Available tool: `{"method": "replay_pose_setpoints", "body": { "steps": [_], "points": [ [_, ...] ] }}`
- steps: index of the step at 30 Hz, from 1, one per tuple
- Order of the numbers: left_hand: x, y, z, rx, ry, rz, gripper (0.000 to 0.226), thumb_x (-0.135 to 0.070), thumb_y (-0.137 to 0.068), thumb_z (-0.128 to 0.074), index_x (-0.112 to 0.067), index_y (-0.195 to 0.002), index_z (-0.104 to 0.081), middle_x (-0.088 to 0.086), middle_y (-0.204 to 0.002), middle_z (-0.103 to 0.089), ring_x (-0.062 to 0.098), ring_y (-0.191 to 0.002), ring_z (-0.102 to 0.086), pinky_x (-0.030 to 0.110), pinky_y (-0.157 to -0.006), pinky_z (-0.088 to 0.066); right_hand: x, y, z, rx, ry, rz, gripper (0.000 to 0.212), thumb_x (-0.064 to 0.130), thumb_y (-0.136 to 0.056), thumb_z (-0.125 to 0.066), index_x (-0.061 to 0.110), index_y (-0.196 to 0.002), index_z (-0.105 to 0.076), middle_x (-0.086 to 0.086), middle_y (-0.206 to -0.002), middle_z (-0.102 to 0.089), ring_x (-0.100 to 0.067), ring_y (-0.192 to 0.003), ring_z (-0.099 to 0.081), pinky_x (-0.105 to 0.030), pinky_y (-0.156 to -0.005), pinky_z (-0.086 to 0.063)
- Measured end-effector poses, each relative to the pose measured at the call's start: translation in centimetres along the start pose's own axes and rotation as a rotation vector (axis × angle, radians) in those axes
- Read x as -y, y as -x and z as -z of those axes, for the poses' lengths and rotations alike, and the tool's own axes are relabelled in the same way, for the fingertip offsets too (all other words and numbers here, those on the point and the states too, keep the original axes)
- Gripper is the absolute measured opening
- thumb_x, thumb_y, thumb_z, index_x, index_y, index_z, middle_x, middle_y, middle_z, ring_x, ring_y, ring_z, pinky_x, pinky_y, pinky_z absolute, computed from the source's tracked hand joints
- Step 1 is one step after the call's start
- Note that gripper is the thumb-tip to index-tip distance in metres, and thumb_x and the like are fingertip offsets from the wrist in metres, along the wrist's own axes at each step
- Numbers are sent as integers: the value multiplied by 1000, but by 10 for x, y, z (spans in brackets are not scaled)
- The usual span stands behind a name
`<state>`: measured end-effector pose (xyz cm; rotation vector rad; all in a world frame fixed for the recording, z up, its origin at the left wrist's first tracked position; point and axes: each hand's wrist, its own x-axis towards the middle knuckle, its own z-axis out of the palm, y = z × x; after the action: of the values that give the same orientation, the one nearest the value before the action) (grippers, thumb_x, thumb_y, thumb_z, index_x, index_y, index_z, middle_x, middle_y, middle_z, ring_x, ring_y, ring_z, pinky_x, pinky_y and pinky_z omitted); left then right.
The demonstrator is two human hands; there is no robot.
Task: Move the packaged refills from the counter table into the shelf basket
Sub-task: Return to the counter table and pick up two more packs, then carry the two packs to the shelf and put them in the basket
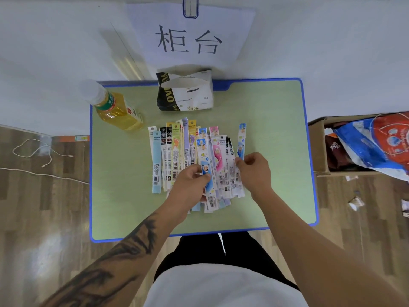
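**Both hands on the refill pile at table centre**

Nearest the camera we see a white shirt (223, 286) and dark shorts (212, 251), with two bare forearms reaching up from 6 o'clock; the left one is tattooed. We note the left hand (190, 185) lying on the near part of the refills (194, 156), its fingers pinched on a blue-and-white packet (207, 173). We find the right hand (254, 171) at the pile's 3 o'clock edge, thumb and fingers pinched on the lower end of a blue packet (241, 140) that stands slightly apart from the rest.

We record the refills as a fanned, overlapping pile of long narrow packets lying flat at the centre of the green, blue-rimmed table (276, 134). At the pile's 10 o'clock lies a bottle (115, 109) of yellow drink; at 12 o'clock sits a tissue pack (186, 91). A paper sign (190, 38) hangs on the wall beyond. At 3 o'clock, off the table, we see a cardboard box (318, 147) holding a printed bag (376, 145). A white cord (42, 156) lies on the floor at 9 o'clock.
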<state>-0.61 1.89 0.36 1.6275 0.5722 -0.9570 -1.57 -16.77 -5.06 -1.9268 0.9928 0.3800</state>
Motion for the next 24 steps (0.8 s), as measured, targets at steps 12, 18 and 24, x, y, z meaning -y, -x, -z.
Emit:
{"method": "replay_pose_setpoints", "body": {
  "steps": [12,18,24],
  "points": [
    [-26,41,-81,129,-217,-174,16,-16,-104,-60,-32,-105,-62,5,-93,-70,15,-73,-62,28,-59,-51,-46,81,100,-15,-586,-34,18,27,-95,-75,11,-97,-66,-13,-89,-77,-26,-76,-66,-46,-69,-54],
    [-12,87,-181,234,-319,-267,16,-8,-100,-64,-21,-95,-72,-1,-74,-70,13,-60,-64,29,-59,-54,-120,138,177,-141,-880,-81,24,26,-97,-72,5,-93,-63,-17,-91,-73,-25,-76,-62,-42,-70,-48],
    [43,152,-287,336,-485,-341,14,-10,-98,-66,-19,-95,-76,9,-89,-78,26,-82,-74,38,-74,-56,-228,208,248,-294,-1013,-109,21,28,-97,-71,9,-91,-65,-4,-80,-68,-20,-72,-58,-39,-71,-48]
  ]
}}
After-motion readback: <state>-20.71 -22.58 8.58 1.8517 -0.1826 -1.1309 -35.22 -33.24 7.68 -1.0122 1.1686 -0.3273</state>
